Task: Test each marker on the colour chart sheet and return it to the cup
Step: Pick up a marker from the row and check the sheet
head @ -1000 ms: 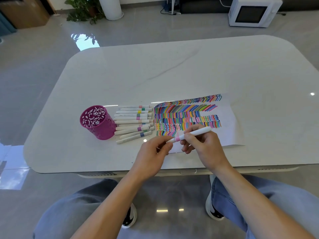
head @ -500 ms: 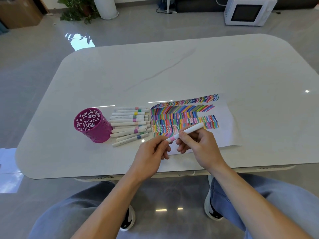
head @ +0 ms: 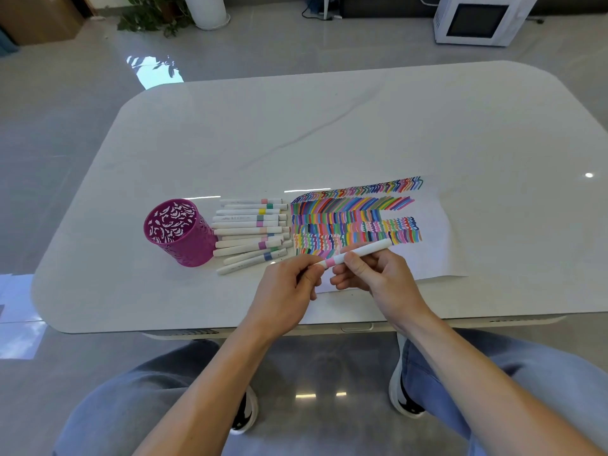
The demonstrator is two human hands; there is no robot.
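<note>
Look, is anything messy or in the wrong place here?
The white markers lie in a loose pile beside the pink perforated cup, not in it. Nothing looks spilled or broken.

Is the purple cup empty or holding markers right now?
Empty. The cup shows only its patterned inner wall through its open mouth; the markers lie in a row beside it.

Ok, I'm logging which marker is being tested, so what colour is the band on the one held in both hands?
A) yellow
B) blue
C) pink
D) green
C: the marker pinched between the left hand and the right hand shows a pink band just beside the left fingertips.
</note>
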